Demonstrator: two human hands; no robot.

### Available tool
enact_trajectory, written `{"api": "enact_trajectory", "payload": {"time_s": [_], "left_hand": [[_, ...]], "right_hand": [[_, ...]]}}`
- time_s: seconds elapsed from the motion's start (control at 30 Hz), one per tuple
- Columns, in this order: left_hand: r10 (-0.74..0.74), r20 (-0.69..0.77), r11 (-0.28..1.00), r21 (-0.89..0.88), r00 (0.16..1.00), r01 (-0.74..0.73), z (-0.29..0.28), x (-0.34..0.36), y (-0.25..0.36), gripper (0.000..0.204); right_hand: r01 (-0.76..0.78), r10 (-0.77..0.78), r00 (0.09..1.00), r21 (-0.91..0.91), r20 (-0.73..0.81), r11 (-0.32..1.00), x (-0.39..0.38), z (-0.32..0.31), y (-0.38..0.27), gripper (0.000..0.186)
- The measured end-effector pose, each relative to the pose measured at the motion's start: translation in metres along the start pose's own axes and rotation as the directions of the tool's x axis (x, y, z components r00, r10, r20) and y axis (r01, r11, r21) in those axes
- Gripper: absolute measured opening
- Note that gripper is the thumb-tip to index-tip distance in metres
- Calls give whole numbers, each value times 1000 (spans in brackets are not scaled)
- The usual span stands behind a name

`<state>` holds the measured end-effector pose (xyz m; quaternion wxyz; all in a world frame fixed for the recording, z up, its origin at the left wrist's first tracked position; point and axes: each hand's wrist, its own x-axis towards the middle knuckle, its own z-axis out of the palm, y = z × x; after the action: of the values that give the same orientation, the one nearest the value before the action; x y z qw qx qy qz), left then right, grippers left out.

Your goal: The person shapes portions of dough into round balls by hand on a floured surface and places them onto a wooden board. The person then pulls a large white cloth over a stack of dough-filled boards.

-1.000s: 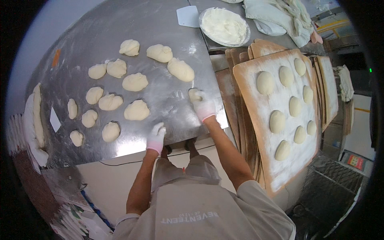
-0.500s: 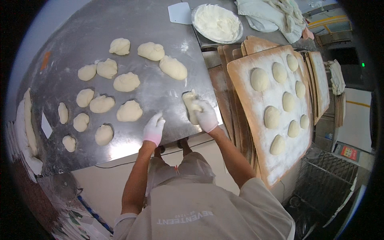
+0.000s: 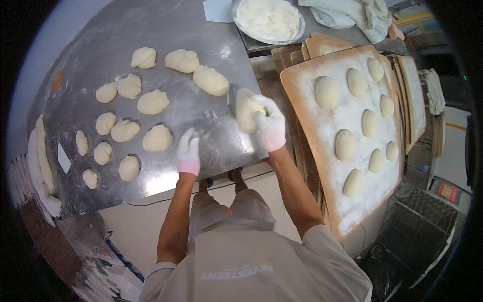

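My right hand (image 3: 271,125), in a white glove with a pink cuff, grips a soft, pale piece of dough (image 3: 246,110) near the table's right edge. The dough looks lifted and slightly blurred. My left hand (image 3: 188,151), gloved the same way, is by the table's front edge, fingers stretched out and holding nothing. Nearest to it is a rounded dough piece (image 3: 157,138) on the metal table (image 3: 214,146). Several more dough lumps (image 3: 153,102) lie across the left and middle of the tabletop, and a longer one (image 3: 211,80) sits beyond my right hand.
On the right, a floured wooden board (image 3: 322,131) carries several dough balls, with more boards (image 3: 304,161) stacked under it. A bowl of flour (image 3: 269,21), a white scraper (image 3: 218,11) and a cloth (image 3: 347,15) are at the back. Another white scraper (image 3: 64,157) and a rolled cloth (image 3: 43,166) lie left.
My right hand has raised the dough piece from the tabletop and moved it away from me. My left hand has shifted slightly left, its fingers straighter. The whole view has shifted slightly.
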<state>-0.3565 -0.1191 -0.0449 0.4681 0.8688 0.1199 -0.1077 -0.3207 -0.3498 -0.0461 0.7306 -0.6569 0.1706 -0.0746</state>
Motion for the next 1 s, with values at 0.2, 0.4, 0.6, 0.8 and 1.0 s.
{"api": "enact_trajectory", "payload": {"time_s": [0.2, 0.4, 0.6, 0.8, 1.0], "left_hand": [[-156, -91, 980, -138, 984, 142, -34, 22, 9, 51], [-236, 250, 857, 509, 939, 80, -31, 34, 33, 48], [300, 438, 811, 350, 847, -468, -32, 7, 9, 30], [437, 379, 789, 273, 816, -550, -28, 27, -15, 28], [-91, 188, 994, 70, 978, 79, -32, 6, -36, 64]], "right_hand": [[85, 2, 952, -270, 307, 959, -34, 69, 25, 39], [405, -110, 893, -673, 437, 618, -54, 75, 74, 45], [580, -273, 813, -679, 514, 450, -66, 79, 75, 51], [310, 63, 855, -603, 515, 735, -44, 94, 81, 53], [590, -249, 803, -662, 542, 463, -56, 96, 87, 56]]}}
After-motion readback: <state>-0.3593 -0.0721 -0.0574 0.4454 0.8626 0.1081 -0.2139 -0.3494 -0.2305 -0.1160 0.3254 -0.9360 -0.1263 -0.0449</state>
